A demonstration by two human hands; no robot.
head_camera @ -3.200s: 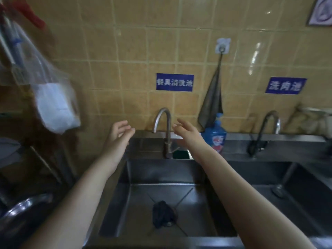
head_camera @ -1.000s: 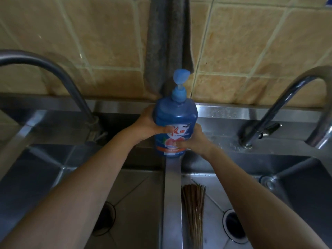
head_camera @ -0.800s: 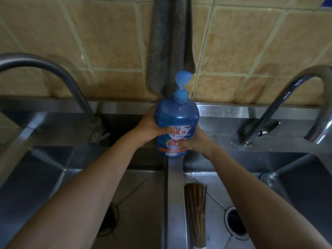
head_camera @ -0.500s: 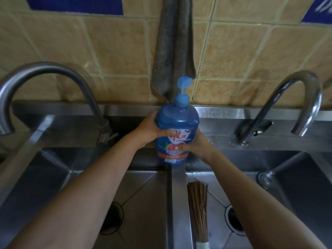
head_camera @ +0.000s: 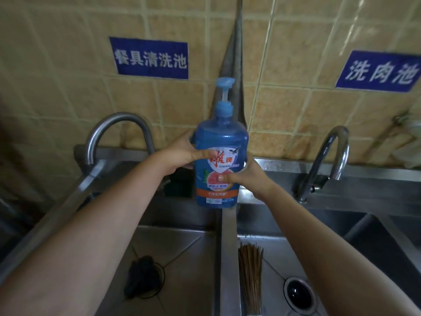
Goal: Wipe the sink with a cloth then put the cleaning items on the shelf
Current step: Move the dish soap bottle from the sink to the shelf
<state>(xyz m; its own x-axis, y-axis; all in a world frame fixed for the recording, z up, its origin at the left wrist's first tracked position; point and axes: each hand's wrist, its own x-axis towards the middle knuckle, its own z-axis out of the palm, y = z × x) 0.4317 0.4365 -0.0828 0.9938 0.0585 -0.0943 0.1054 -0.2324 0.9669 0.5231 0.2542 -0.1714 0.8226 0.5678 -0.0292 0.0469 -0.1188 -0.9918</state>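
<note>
I hold a blue pump bottle of dish soap (head_camera: 219, 144) upright above the divider between two steel basins. My left hand (head_camera: 180, 153) grips its left side and my right hand (head_camera: 245, 176) grips its lower right side. A dark cloth (head_camera: 140, 277) lies crumpled over the drain of the left sink basin (head_camera: 182, 247). A grey cloth (head_camera: 233, 51) hangs on the tiled wall behind the bottle.
A bamboo brush (head_camera: 250, 272) lies in the right basin near its drain (head_camera: 298, 294). A curved tap (head_camera: 118, 131) stands over the left basin and another tap (head_camera: 325, 160) over the right. Blue signs (head_camera: 151, 58) are fixed on the wall.
Both hands took hold of the soap bottle and have lifted it off the back ledge. The view has pulled back, and the dark cloth in the left basin shows again.
</note>
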